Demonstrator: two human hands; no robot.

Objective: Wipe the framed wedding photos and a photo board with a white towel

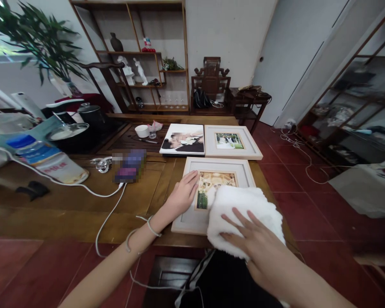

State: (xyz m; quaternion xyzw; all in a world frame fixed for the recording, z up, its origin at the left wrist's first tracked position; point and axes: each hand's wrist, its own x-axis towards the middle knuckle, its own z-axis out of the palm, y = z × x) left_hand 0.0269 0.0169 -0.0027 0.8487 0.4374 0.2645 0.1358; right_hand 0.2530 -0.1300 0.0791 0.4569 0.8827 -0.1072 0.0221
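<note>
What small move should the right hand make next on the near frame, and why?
Probably slide the right hand with the white towel toward the far left: the towel covers only the near right corner of the picture frame, its photo lies mostly uncovered, and the left hand rests flat on the frame's left side.

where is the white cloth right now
Head view, lower right of centre: the cloth lies on the nearest frame under the right hand, with the left hand on the frame's left side.
</note>
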